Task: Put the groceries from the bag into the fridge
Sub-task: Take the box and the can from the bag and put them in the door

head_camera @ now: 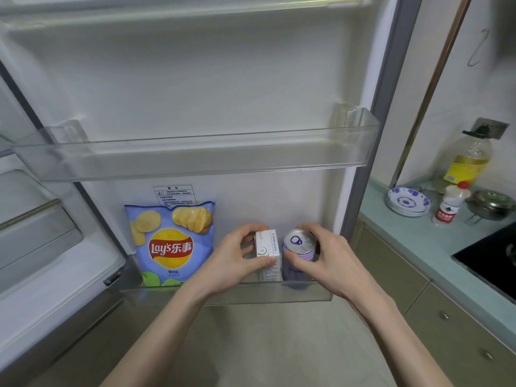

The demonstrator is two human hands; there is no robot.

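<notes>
Light: bright and even, soft and white across the fridge door (pixel 195 88) before me.
Shadows: faint ones under my forearms.
Glare: pale sheen on the clear door shelf (pixel 195 152).
Blur: slight softness overall.
Distortion: wide-angle bending at edges.

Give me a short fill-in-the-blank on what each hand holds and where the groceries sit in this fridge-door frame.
1. The left hand grips a small white ____.
2. The right hand holds a purple ____.
3. The bag of chips stands in the ____ door shelf.
4. The door shelf above holds ____.

Missing words: carton; can; bottom; nothing
</notes>
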